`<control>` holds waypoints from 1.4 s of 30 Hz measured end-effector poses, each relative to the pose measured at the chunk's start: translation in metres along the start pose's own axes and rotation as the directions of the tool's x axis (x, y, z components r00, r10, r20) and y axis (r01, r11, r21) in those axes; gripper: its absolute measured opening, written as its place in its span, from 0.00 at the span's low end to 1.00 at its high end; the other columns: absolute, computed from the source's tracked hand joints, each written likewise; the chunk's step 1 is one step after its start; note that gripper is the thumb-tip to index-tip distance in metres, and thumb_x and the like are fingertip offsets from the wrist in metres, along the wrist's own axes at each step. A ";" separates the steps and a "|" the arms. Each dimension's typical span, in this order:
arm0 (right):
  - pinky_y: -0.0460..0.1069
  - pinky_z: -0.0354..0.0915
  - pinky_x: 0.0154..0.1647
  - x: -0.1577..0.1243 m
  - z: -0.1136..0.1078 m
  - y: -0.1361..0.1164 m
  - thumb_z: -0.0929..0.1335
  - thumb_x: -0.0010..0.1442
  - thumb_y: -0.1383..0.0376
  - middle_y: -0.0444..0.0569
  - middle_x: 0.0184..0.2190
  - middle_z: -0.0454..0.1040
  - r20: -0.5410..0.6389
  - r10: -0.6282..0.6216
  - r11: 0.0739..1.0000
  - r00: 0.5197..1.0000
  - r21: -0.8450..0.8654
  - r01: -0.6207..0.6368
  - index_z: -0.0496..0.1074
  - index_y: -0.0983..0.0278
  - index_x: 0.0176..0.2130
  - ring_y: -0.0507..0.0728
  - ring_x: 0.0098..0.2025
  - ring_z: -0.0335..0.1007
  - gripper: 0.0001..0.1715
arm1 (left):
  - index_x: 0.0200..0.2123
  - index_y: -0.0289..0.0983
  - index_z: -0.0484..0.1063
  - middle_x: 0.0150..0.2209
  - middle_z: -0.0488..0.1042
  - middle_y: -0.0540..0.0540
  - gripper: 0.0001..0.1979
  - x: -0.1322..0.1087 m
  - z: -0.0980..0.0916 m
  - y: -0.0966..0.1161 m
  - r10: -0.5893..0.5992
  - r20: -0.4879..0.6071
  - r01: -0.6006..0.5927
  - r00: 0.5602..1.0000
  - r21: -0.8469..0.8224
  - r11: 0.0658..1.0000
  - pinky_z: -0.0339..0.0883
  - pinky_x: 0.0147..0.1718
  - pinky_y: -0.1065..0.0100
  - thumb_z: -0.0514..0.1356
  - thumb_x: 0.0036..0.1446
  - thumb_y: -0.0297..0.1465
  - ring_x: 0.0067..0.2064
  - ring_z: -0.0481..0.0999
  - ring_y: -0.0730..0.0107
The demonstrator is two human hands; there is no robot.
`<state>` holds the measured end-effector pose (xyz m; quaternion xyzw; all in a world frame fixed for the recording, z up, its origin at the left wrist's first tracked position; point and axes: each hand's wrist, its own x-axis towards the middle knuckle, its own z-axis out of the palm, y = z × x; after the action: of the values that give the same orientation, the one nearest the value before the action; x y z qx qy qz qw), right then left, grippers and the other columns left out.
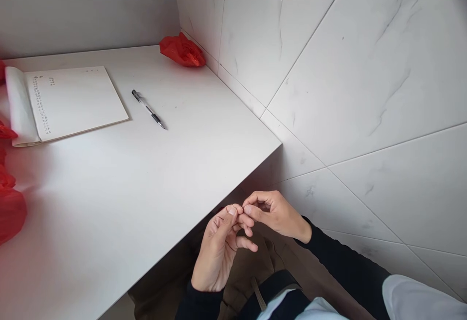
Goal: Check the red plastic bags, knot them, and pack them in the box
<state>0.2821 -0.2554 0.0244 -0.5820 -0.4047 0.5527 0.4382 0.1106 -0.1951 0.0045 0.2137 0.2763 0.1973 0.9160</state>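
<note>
My left hand (219, 244) is past the table's front edge, palm turned up, with thumb and index finger pinched together and the other fingers loosely spread. Touching its fingertips from the right is my right hand (272, 213), also in a pinch of thumb and index finger. Whatever sits between the fingertips, if anything, is too small to make out. On the white table (146, 184) lies a black-and-clear pen (149, 109), apart from both hands. Left of the pen is an open notepad (80, 98) with handwriting along its left side.
A crumpled red plastic bag (182, 50) rests at the table's back right corner, against the tiled wall (328, 91). More red plastic (10, 213) shows at the left edge. A grey wall (87, 8) stands behind the table.
</note>
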 end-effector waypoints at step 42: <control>0.47 0.59 0.28 -0.002 -0.019 0.012 0.70 0.67 0.53 0.42 0.23 0.72 -0.097 0.028 0.949 0.995 -0.309 -0.057 0.73 0.64 0.26 0.50 0.25 0.64 0.23 | 0.72 0.44 0.57 0.70 0.63 0.41 0.28 0.000 -0.018 -0.043 0.428 0.335 -0.379 0.839 0.925 0.019 0.52 0.70 0.46 0.51 0.71 0.31 0.72 0.60 0.53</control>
<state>0.3010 -0.2617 0.0134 -0.6770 -0.4538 0.4640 0.3471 0.1107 -0.2259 -0.0310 0.8138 0.2807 0.2270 0.4554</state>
